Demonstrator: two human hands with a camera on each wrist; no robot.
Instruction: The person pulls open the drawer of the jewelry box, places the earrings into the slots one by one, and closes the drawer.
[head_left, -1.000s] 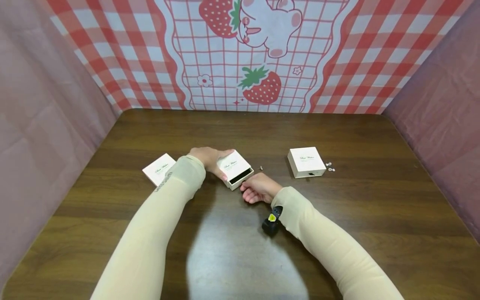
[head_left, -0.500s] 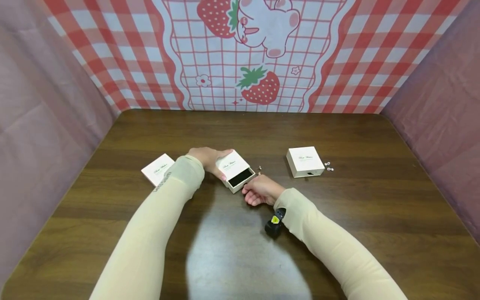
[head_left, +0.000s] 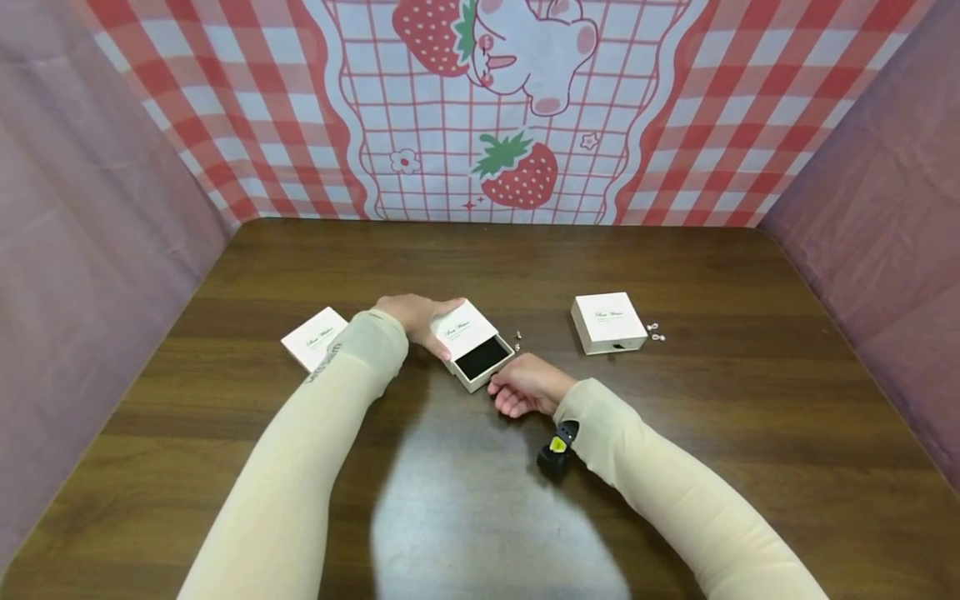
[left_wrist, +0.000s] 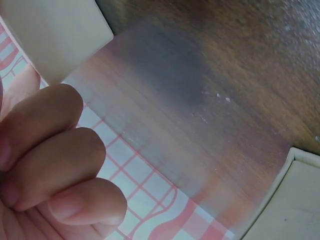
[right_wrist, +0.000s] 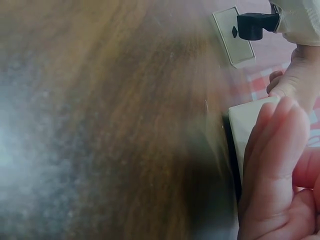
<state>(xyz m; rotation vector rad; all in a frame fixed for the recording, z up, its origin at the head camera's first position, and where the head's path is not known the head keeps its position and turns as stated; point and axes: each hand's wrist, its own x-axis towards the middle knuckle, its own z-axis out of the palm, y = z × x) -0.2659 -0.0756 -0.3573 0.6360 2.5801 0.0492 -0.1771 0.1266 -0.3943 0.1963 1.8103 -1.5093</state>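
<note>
A small white drawer box (head_left: 465, 327) with green lettering sits mid-table in the head view, its drawer (head_left: 481, 382) pulled partway out toward the front right and showing a black lining. My left hand (head_left: 412, 317) grips the box's outer sleeve, thumb and fingers on opposite sides. At the drawer's front, my right hand (head_left: 527, 385) pinches what looks like a small dark pull tab, mostly hidden by the fingers. In the right wrist view the box (right_wrist: 250, 120) lies beyond my curled fingers. Two tiny stud-like pieces (head_left: 517, 341) lie just behind my right hand.
Another white box (head_left: 609, 318) stands to the right, with a pair of small earring-like pieces (head_left: 656, 332) beside it. A third white box (head_left: 311, 336) lies to the left, partly behind my left forearm. A checked strawberry cloth (head_left: 517, 175) hangs at the back.
The drawer has slid farther out of its sleeve as my right hand drew back toward the front right. More black lining shows, and a second tiny piece has come into sight. My left hand stays put.
</note>
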